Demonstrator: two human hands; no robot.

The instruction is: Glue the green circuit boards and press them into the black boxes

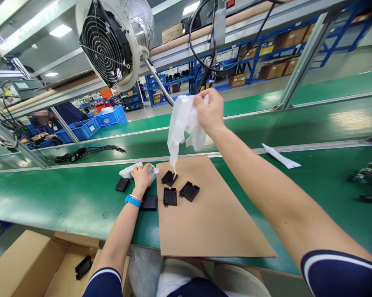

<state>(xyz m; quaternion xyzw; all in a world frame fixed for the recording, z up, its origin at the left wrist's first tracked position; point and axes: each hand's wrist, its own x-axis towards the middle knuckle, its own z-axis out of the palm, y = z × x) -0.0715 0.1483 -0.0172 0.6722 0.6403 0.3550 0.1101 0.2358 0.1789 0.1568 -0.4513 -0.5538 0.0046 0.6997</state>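
My right hand (211, 110) is raised above the bench, its fingers closed on a thin white plastic bag (186, 123), crumpled and hanging down. The bag's lower tip dangles over one black plastic case half (168, 178) on the cardboard sheet (210, 227). Two more open black case halves (170, 196) (189, 191) lie beside it. Left of the sheet, my left hand (142, 177) has curled fingers on another crumpled white bag (129, 170); whatever lies under the palm is hidden. Black plastic pieces (122, 185) (148, 203) rest next to that hand and wrist.
A fan (105, 47) hangs overhead at the left. Black cables (87, 152) lie farther back, and a white strip (280, 156) is on the right. Below the green bench edge, an open carton (59, 272) holds a black piece. A person (45, 123) sits near blue bins (83, 128).
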